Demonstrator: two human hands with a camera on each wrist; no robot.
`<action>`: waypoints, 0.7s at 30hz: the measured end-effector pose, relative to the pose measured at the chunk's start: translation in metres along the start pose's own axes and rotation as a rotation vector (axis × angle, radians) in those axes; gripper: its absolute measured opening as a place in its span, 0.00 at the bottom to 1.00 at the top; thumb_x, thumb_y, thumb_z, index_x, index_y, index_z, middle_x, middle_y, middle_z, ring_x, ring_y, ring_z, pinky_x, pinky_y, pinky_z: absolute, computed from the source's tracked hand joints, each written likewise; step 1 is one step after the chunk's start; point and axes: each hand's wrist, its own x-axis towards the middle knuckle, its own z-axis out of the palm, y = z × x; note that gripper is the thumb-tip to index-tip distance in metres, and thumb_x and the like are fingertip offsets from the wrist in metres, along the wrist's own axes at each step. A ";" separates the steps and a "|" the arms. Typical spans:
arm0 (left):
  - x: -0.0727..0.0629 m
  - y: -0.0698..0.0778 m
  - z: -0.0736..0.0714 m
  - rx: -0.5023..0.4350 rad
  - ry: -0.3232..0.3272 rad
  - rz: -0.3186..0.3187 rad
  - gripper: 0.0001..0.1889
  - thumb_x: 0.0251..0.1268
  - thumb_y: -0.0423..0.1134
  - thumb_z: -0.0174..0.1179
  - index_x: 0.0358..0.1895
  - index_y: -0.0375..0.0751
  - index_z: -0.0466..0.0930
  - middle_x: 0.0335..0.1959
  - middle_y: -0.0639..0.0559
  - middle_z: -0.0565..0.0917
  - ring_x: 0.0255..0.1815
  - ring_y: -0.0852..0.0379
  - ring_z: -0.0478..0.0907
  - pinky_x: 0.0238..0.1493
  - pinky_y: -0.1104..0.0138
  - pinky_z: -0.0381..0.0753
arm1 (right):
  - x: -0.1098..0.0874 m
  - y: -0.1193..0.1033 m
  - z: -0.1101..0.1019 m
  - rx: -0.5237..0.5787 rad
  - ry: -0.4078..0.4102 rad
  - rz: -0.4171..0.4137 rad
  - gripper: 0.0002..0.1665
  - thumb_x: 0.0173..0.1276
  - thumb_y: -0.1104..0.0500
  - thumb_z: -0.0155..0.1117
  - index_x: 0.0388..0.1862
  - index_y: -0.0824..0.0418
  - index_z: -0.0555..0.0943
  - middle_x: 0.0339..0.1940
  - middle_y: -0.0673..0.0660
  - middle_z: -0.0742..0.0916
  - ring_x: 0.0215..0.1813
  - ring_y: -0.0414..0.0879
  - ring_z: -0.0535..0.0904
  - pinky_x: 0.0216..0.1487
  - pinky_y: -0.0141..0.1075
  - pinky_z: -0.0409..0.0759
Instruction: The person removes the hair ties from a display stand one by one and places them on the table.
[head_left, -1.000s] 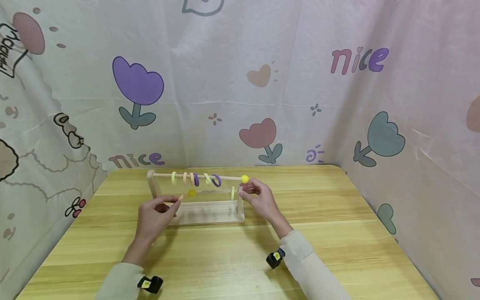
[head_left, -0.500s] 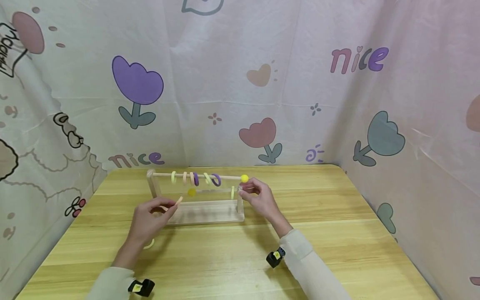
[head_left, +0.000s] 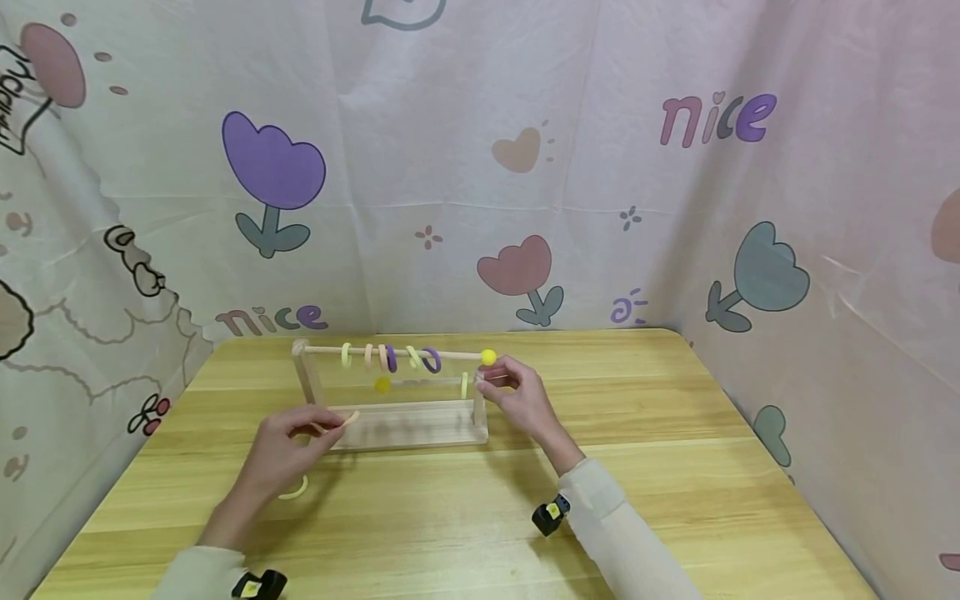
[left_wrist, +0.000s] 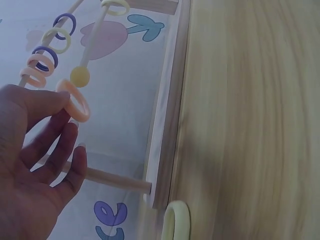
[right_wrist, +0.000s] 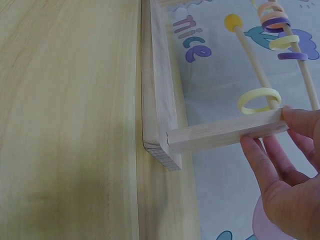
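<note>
My left hand (head_left: pixel 281 450) pinches a peach ring (left_wrist: pixel 81 115) between thumb and fingers, in front of the left part of a wooden stand (head_left: pixel 420 423). In the left wrist view the ring is close to the yellow ball (left_wrist: pixel 80 76) on the tip of the stand's lower rod. One pale yellow ring (right_wrist: pixel 260 92) hangs on that rod near the right post (right_wrist: pixel 225 132). My right hand (head_left: pixel 525 400) grips the top of this post. Several yellow, peach and purple rings hang along the upper rod (head_left: pixel 459 356), which ends in another yellow ball (head_left: pixel 489 357).
A pale yellow ring (head_left: pixel 303 487) lies on the wooden table (head_left: pixel 450 517) beside my left wrist, partly hidden by it. The left post (head_left: pixel 306 371) of the stand rises behind my left hand. A patterned cloth (head_left: pixel 420 167) hangs behind the table.
My left hand has drawn back left and down from the lower rod's ball, still pinching the peach ring. More of the ring on the table shows. My right hand stays on the post.
</note>
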 end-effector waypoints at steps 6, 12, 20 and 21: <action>-0.004 -0.001 -0.005 0.014 -0.037 0.003 0.08 0.60 0.28 0.73 0.36 0.46 0.90 0.35 0.50 0.91 0.33 0.70 0.82 0.39 0.78 0.83 | -0.005 -0.011 -0.001 0.004 -0.011 -0.001 0.12 0.67 0.69 0.71 0.49 0.67 0.84 0.51 0.66 0.88 0.54 0.61 0.85 0.51 0.34 0.86; -0.005 -0.004 -0.007 0.010 -0.071 0.023 0.10 0.59 0.27 0.74 0.36 0.50 0.90 0.34 0.53 0.90 0.34 0.70 0.82 0.39 0.79 0.82 | -0.011 -0.022 -0.004 0.009 -0.015 -0.008 0.12 0.67 0.69 0.71 0.49 0.67 0.84 0.51 0.66 0.88 0.54 0.61 0.85 0.51 0.33 0.85; -0.009 -0.005 -0.011 0.045 -0.127 0.031 0.09 0.57 0.28 0.74 0.36 0.47 0.91 0.33 0.51 0.90 0.34 0.70 0.82 0.39 0.76 0.84 | -0.006 -0.015 -0.006 0.015 -0.054 -0.011 0.13 0.68 0.68 0.71 0.50 0.68 0.83 0.51 0.67 0.88 0.54 0.63 0.84 0.48 0.29 0.84; -0.009 -0.005 -0.011 0.047 -0.132 0.033 0.08 0.57 0.28 0.75 0.36 0.46 0.91 0.33 0.51 0.90 0.34 0.70 0.82 0.39 0.76 0.84 | -0.005 -0.011 -0.005 0.015 -0.051 -0.009 0.13 0.68 0.68 0.71 0.50 0.68 0.83 0.51 0.67 0.88 0.54 0.63 0.84 0.47 0.28 0.83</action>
